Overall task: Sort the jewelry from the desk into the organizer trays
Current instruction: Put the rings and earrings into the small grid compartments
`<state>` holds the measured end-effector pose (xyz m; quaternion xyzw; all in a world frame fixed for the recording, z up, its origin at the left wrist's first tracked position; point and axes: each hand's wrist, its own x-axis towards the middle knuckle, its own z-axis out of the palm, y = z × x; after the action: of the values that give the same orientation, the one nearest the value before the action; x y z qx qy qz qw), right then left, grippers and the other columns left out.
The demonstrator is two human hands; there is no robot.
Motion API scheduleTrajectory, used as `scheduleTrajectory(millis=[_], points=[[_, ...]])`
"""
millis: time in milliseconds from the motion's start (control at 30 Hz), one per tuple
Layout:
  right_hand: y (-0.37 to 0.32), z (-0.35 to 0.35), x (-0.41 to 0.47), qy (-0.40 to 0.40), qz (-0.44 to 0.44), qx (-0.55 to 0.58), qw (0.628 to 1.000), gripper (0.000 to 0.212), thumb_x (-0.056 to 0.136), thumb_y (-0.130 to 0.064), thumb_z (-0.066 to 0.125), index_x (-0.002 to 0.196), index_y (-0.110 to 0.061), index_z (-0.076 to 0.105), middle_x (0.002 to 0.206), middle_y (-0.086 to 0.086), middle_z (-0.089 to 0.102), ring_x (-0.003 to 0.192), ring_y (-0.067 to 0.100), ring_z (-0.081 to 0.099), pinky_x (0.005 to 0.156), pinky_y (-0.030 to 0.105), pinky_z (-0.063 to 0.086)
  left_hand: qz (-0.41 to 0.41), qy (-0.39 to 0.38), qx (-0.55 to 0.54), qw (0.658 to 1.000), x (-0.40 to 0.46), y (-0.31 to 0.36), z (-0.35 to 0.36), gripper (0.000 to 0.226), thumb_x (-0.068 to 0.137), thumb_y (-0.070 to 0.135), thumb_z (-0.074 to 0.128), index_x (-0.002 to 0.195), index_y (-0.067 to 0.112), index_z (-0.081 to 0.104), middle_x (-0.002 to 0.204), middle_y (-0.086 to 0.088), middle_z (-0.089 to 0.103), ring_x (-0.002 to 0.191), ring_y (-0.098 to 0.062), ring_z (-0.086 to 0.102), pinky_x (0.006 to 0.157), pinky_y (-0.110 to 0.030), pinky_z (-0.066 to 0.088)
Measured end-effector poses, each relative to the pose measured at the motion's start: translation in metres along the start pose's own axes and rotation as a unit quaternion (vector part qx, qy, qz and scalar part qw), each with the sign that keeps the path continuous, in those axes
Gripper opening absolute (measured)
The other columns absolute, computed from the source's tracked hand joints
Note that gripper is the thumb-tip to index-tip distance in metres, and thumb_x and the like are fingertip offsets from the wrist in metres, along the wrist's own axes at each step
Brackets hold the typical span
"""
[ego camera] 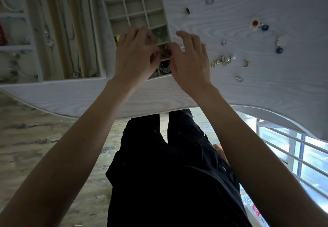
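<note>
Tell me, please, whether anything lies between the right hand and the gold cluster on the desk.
Nothing visible does: bare desk separates the right hand from the gold cluster just to its right.

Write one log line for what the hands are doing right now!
left hand: at grid tray, fingers curled | right hand: beside it, fingers bent | held item: hidden | desk: gold earrings, ring unsorted
</note>
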<state>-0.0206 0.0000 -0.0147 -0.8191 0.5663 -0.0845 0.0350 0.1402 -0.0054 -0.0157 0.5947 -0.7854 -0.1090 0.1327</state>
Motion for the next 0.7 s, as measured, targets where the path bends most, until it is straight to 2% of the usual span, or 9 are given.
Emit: scheduleTrajectory(millis=[167,367,433,567,700], points=[[-0.010,0.003,0.021,0.014,0.021,-0.021,0.999,0.008,0.071,-0.006,0.069,0.078,-0.006,0.067,0.121,0.013,0.061,0.104,0.034,0.059,0.073,0.038,0.048,-0.006,-0.001,0.013,1.000,-0.002,-0.001,-0.001,0.025,0.087,0.028,0.053,0.086,0.015,0.074,0.105,-0.003,0.061,0.102,-0.030,0.053,0.085,-0.039,0.036],[-0.012,0.003,0.033,0.042,0.016,-0.034,0.998,0.015,0.053,-0.008,0.081,0.061,-0.012,0.068,0.098,0.000,0.069,0.090,0.026,0.064,0.066,0.030,0.047,-0.009,0.011,0.008,1.000,-0.002,0.001,0.002,0.020,0.087,0.022,0.055,0.089,0.014,0.073,0.103,-0.007,0.062,0.100,-0.033,0.054,0.084,-0.040,0.039],[-0.011,0.004,0.035,0.059,0.006,-0.027,0.998,0.012,0.055,-0.009,0.079,0.061,-0.013,0.069,0.095,-0.003,0.069,0.089,0.024,0.064,0.068,0.030,0.045,-0.011,0.014,0.004,1.000,-0.002,0.000,0.003,0.020,0.087,0.022,0.055,0.090,0.017,0.074,0.104,-0.007,0.062,0.101,-0.032,0.055,0.085,-0.040,0.039],[-0.002,0.005,0.023,0.090,-0.033,-0.014,0.995,0.006,0.066,-0.009,0.074,0.071,-0.011,0.072,0.103,-0.001,0.069,0.096,0.025,0.063,0.074,0.032,0.047,-0.015,0.029,-0.023,0.999,-0.004,0.001,0.002,0.022,0.084,0.024,0.054,0.086,0.014,0.073,0.102,-0.008,0.063,0.099,-0.032,0.055,0.084,-0.039,0.039],[0.005,0.000,0.013,0.088,-0.052,0.008,0.995,0.007,0.073,-0.013,0.071,0.067,-0.012,0.069,0.109,0.002,0.067,0.099,0.029,0.060,0.073,0.035,0.046,-0.012,0.037,-0.016,0.999,-0.005,0.002,0.003,0.023,0.082,0.023,0.051,0.081,0.014,0.073,0.101,-0.006,0.063,0.098,-0.032,0.055,0.082,-0.039,0.039]])
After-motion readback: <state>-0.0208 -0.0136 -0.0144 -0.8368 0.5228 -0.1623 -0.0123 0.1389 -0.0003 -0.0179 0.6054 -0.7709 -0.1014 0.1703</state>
